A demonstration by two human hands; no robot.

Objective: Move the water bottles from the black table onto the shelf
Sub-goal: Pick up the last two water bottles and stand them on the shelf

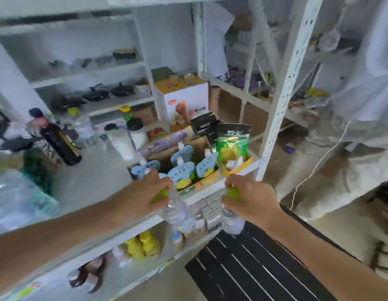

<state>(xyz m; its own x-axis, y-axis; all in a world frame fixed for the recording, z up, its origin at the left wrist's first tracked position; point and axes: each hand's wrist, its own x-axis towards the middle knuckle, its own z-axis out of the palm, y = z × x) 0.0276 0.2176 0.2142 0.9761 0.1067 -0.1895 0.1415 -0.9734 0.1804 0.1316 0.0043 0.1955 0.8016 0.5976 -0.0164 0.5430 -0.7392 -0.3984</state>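
Observation:
My left hand (145, 192) grips a clear water bottle (177, 213) by its green cap, and the bottle hangs tilted in front of the white shelf's front edge (132, 227). My right hand (249, 196) holds a second clear water bottle (232, 222) by its green cap, just above the far end of the black slatted table (249, 270). Both bottles are in the air, close to the shelf. The picture is blurred by motion.
On the shelf board stand a cardboard box of blue spouted pouches (180, 170), a green snack bag (232, 144), a dark bottle (60, 144), white jars (121, 144) and more clear bottles. Yellow items (143, 244) lie on the lower board. A perforated upright (282, 92) stands right.

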